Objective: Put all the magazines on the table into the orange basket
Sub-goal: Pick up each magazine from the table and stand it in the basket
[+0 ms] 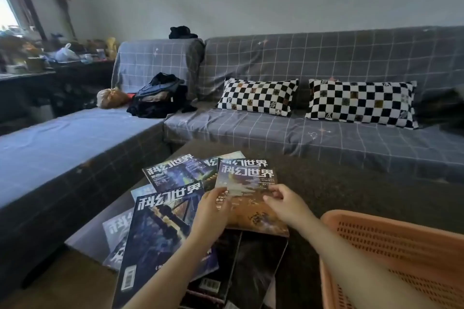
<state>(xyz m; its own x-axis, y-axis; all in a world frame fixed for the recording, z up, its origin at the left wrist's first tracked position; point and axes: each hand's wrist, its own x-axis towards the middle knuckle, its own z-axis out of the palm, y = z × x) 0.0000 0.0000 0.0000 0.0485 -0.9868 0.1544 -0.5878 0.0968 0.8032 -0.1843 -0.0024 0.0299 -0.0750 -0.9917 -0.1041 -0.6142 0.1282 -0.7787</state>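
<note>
Gripping an orange-covered magazine [247, 198] with both hands [213, 211] [286, 204], dark table [351, 195], orange basket [401, 246], grey checked sofa [326, 63]

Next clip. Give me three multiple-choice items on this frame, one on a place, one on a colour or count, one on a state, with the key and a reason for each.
1. Where is the basket?
A. on the sofa
B. at the right, near the right arm
C. left of the magazines

2. How many checkered pillows lie on the sofa?
A. one
B. two
C. four

3. What are both hands doing?
A. hanging idle
B. holding the orange-covered magazine
C. gripping the basket

Key: 1 B, the basket sits at the lower right. 2 B, one pillow and another pillow show. 3 B, the left hand and right hand touch its two edges.
</note>
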